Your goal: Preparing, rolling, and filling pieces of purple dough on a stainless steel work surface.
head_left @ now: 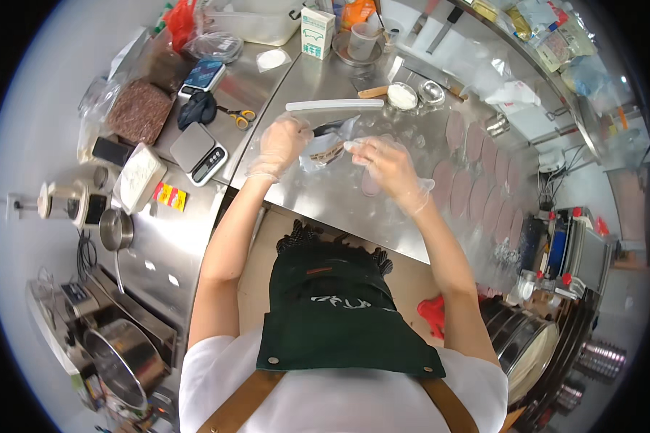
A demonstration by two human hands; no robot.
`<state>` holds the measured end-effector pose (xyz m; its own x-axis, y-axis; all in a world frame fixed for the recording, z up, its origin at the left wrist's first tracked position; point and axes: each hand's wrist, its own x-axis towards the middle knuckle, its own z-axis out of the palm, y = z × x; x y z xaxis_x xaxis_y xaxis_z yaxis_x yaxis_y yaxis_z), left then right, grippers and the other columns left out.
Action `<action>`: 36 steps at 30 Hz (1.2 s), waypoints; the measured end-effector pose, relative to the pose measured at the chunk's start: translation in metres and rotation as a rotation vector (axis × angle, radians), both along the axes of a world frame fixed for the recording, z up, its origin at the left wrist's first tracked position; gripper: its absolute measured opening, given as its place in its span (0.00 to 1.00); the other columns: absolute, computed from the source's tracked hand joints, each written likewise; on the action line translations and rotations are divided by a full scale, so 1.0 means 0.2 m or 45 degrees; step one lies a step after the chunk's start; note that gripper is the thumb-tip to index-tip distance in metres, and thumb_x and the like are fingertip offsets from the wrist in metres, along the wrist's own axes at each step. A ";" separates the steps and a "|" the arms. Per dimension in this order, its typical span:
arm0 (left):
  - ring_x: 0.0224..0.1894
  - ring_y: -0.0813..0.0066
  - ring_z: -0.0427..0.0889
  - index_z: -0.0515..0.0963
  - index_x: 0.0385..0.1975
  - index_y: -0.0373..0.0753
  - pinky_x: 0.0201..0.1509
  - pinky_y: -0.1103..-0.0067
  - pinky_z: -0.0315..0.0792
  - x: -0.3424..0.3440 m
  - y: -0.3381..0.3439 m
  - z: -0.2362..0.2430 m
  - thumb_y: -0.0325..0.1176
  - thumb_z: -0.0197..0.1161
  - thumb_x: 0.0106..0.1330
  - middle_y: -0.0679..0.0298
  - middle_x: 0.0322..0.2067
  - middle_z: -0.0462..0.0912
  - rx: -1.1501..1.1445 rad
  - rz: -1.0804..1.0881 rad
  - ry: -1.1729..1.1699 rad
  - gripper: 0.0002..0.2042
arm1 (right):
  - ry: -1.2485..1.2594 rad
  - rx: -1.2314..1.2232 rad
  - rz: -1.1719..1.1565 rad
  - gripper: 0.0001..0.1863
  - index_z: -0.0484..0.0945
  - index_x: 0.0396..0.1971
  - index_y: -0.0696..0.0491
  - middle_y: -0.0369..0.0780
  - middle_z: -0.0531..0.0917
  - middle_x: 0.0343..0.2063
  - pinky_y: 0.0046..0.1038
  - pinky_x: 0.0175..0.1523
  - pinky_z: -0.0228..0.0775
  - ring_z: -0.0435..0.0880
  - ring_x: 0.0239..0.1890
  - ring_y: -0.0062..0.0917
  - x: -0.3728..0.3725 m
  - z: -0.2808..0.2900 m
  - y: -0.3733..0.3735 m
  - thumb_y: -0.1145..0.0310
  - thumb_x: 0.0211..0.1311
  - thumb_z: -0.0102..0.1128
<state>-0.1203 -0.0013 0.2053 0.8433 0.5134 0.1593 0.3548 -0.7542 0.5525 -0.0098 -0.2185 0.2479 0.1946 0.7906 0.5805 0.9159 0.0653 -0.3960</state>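
Note:
Both my hands wear clear plastic gloves above the steel table (307, 191). Between them is a shiny silver pouch (326, 150) with dark printing and a gaping top. My left hand (283, 143) is closed on the pouch's left edge, while my right hand (384, 162) pinches its right edge, fingertips together. One pink oval dough piece (370, 183) lies partly under my right hand. More flat pink ovals (461, 193) lie in rows to the right. Just beyond the pouch rests a long white bar (334, 105).
A bowl of white powder (401, 96) sits behind my right hand, near a milk carton (317, 33). Leftward are a digital scale (200, 154), orange-handled scissors (238, 117), a black bundle (197, 108) and a white tub (140, 177). A shelf edge (534, 79) runs along the back right.

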 end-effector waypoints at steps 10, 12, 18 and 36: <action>0.38 0.48 0.83 0.84 0.43 0.41 0.44 0.64 0.75 0.15 0.14 -0.08 0.36 0.60 0.63 0.47 0.34 0.83 -0.031 -0.231 0.199 0.12 | -0.034 -0.090 -0.100 0.16 0.78 0.41 0.54 0.38 0.79 0.35 0.34 0.37 0.73 0.80 0.34 0.33 -0.25 -0.04 -0.07 0.72 0.50 0.69; 0.36 0.48 0.82 0.83 0.44 0.42 0.41 0.64 0.76 0.14 0.13 -0.13 0.34 0.61 0.62 0.47 0.32 0.83 -0.082 -0.212 0.012 0.12 | 0.022 -0.082 -0.145 0.17 0.77 0.43 0.55 0.38 0.79 0.34 0.33 0.35 0.73 0.80 0.33 0.33 -0.31 -0.10 -0.09 0.73 0.51 0.69; 0.36 0.48 0.82 0.82 0.46 0.39 0.39 0.68 0.76 0.13 -0.01 -0.06 0.31 0.64 0.60 0.44 0.32 0.81 -0.127 -0.174 0.090 0.14 | 0.213 0.118 -0.627 0.16 0.78 0.43 0.54 0.37 0.80 0.25 0.32 0.28 0.73 0.80 0.24 0.31 -0.27 -0.30 -0.01 0.74 0.54 0.67; 0.19 0.54 0.77 0.83 0.45 0.37 0.28 0.69 0.73 0.24 -0.25 -0.15 0.33 0.59 0.64 0.44 0.20 0.76 -0.142 0.037 -0.029 0.13 | 0.572 0.018 -0.941 0.06 0.84 0.31 0.50 0.40 0.84 0.23 0.35 0.27 0.72 0.83 0.24 0.35 -0.04 -0.53 0.23 0.65 0.60 0.62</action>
<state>-0.0729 -0.0515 0.1760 0.8244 0.5534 0.1185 0.3624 -0.6770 0.6406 -0.0183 -0.1723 0.1422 0.8693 0.3641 0.3344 0.4825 -0.4776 -0.7343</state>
